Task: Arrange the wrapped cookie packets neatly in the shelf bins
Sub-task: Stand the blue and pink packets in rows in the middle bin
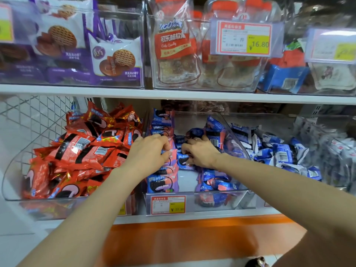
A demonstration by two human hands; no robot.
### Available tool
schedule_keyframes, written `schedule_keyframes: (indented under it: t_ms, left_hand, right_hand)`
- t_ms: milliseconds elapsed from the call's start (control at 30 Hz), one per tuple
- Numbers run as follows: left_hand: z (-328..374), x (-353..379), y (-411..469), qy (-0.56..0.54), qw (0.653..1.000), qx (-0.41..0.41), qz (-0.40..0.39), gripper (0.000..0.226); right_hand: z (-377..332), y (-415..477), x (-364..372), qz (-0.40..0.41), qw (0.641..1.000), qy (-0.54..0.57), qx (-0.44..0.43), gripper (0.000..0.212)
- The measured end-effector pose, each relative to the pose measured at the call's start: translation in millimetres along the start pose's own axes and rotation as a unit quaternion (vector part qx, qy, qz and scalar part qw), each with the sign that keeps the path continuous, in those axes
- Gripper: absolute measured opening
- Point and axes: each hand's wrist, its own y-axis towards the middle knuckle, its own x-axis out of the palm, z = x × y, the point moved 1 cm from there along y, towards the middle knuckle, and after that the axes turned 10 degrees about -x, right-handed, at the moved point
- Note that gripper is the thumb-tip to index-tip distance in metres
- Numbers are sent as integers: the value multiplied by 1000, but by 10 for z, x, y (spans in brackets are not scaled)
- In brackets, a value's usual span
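Head view: left grip (152, 151) holds the packet row (161, 183), right grip (201, 151) clutches loose packets (184, 164) (mid-sorting). Next, likely: stand them alongside.

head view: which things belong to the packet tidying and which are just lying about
In the job: left hand, right hand, blue cookie packets, middle clear bin.
Lying about: waffle biscuit packs, cola candy bags, 16.80 price tag.

Bare bin floor (185, 181) between packet rows (161, 185)
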Motion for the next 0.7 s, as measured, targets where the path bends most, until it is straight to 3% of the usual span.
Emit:
schedule_keyframes:
  t_ms: [133,233,300,367,467,633,700]
  left_hand:
    - [15,-5,-7,2,1000,3,-2,11]
    - [18,4,-20,-33,999,10,-10,7]
    - [31,28,-18,-52,998,24,-18,6]
    - [53,67,-5,-68,997,33,-31,9]
    - [115,138,32,-128,990,32,-51,14]
    - [224,166,77,-311,945,-53,-93,3]
    - [236,174,101,-376,914,-107,-112,12]
  right_hand:
    - [-26,-75,-110,-12,1000,15,13,48]
    - [165,-145,-379,57,996,39,58,42]
    - [368,-224,-527,63,992,-52,95,40]
    - [492,-311,-567,5,980,-147,134,48]
    - [492,-383,-480,-25,972,-181,149,51]
    - [444,-465,-574,106,975,-136,138,43]
    - [479,-517,-591,141,976,-71,148,33]
